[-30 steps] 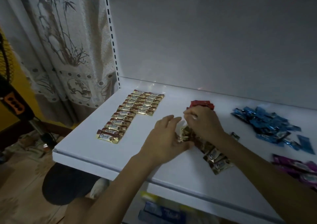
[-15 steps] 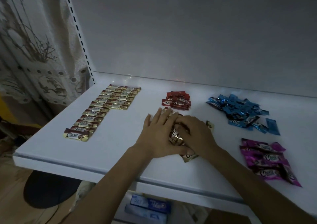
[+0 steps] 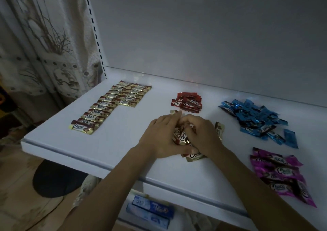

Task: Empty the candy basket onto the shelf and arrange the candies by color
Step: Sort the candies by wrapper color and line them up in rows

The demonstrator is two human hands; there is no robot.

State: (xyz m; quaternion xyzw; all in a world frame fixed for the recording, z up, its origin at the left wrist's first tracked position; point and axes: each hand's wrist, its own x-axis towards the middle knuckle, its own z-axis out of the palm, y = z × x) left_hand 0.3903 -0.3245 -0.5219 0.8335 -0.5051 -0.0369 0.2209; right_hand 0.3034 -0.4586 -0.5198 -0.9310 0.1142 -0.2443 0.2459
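While both grips bunch round the gold heap (image 3: 183,138), the risk is plain. These wrappers look slick, and if I lift or squeeze unevenly, some could squirt out. One loose gold piece (image 3: 219,127) lies just right of my right grip (image 3: 203,133), a second stray (image 3: 174,112) pokes out on the far side of my left grip (image 3: 158,136), and a couple stick out on the near side. A careless sweep could also push strays into the red pile (image 3: 187,102), just beyond my knuckles, and mix the colours.

Left grip: fingers cupped over the heap, thumb at its near edge. Right grip: fingers curled into it from the right. So the heap sits between my palms, mid-shelf (image 3: 123,138). Neat gold rows (image 3: 109,105) lie well off to the far left, the blue pile (image 3: 254,119) far right, the purple pile (image 3: 279,172) near right.
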